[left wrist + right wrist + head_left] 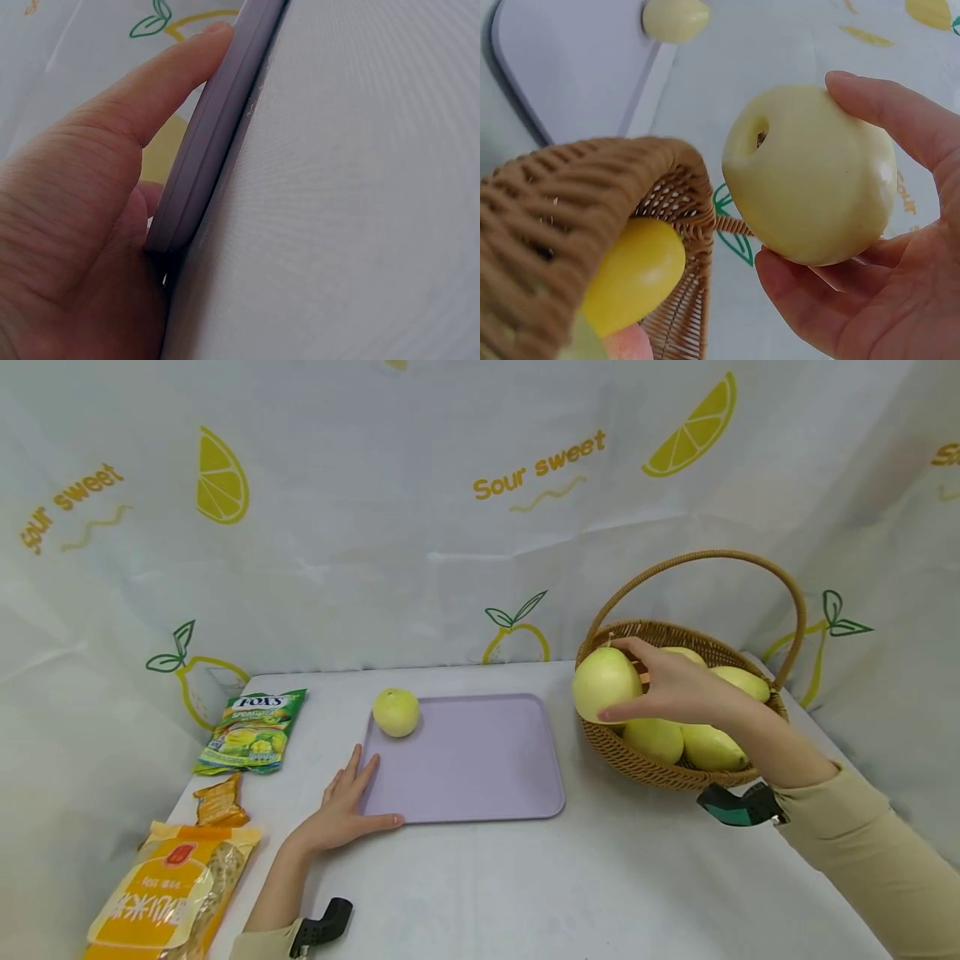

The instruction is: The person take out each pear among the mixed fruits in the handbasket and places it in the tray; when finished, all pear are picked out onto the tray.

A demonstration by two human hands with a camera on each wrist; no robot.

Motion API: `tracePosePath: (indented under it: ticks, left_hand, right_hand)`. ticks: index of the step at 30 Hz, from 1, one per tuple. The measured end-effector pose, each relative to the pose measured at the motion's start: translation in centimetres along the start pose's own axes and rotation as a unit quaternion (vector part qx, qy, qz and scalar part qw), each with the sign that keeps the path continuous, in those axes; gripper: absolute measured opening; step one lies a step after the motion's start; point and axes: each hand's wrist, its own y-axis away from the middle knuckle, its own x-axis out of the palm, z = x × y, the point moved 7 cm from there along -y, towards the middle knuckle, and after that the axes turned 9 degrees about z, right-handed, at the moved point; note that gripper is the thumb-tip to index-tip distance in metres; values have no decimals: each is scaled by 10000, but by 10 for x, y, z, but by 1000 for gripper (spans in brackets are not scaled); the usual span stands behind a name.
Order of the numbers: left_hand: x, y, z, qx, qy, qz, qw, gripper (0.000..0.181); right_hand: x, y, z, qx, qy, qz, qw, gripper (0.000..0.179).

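Note:
In the head view my right hand (660,681) grips a large pale-green apple (606,685) over the left rim of a wicker basket (637,768). The right wrist view shows fingers and thumb round that apple (810,176), its stem hollow facing left. Several yellow-green fruits (712,747) lie in the basket, partly behind the hand. My left hand (337,810) is spread at the near left corner of a lilac tray (465,760), its thumb along the front rim. Another pale-green apple (396,712) sits at the tray's far left corner.
Along the table's left side lie a green candy bag (251,732), a small orange packet (221,802) and a large yellow food bag (172,893). The basket's tall handle (705,556) arches above the fruit. A lemon-printed cloth (360,527) hangs behind the table.

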Motion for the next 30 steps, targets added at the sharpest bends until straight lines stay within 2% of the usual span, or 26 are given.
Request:
tracePosePath:
  ticks: [6,15,22,30]
  left_hand:
    - [0,0,0,-58,-13,55,10000,109]
    - [-1,0,0,-39,-40,37,10000,109]
    - [0,-1,1,-76,-40,36,10000,110]
    - [0,-2,3,-75,-42,34,10000,110]
  right_hand:
    - [9,-9,8,-87,-240,118,9996,102]
    - [25,-25,22,-288,-122,45,9995,97]
    - [41,-39,29,-436,-315,78,9985,98]
    - [61,-53,39,-520,-257,81,9983,95]
